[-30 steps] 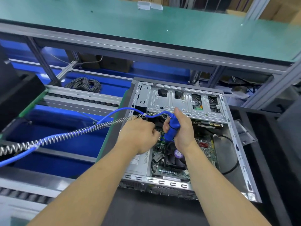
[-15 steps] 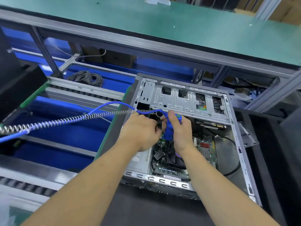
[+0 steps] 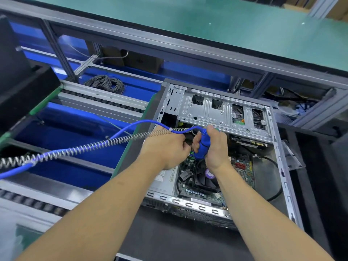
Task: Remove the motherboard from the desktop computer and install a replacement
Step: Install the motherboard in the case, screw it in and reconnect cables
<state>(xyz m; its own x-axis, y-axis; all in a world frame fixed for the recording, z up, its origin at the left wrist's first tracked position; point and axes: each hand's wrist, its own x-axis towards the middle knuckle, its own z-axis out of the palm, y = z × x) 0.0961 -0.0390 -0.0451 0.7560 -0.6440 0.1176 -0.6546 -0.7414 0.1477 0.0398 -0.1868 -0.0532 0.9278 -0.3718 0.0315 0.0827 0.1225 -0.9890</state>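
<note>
Workbench: a green-topped bench (image 3: 188, 19) on a grey metal frame runs across the top of the view.
Conveyor: roller rails (image 3: 98, 99) over blue panels fill the left side, with a coil of grey wire (image 3: 105, 83) lying behind them.
Computer case: the open desktop case (image 3: 282, 166) lies on its side on a dark surface, right of the conveyor, its silver drive cage (image 3: 216, 112) at the far end.
Motherboard: the green motherboard (image 3: 243, 172) sits inside the case at its floor, below the drive cage, with a black cooler fan (image 3: 205, 179) on it, partly covered by the right wrist.
Cable: a blue hose wrapped in a spring coil (image 3: 84, 147) stretches from the left edge to the tool.
Screwdriver: a blue powered screwdriver (image 3: 203, 147) stands nearly upright over the upper left part of the board; its tip is hidden.
Right hand: the right hand (image 3: 214, 146) grips the screwdriver body, fingers wrapped around it.
Left hand: the left hand (image 3: 167, 147) is curled just beside the tool's lower end; what its fingertips pinch, if anything, I cannot tell.
</note>
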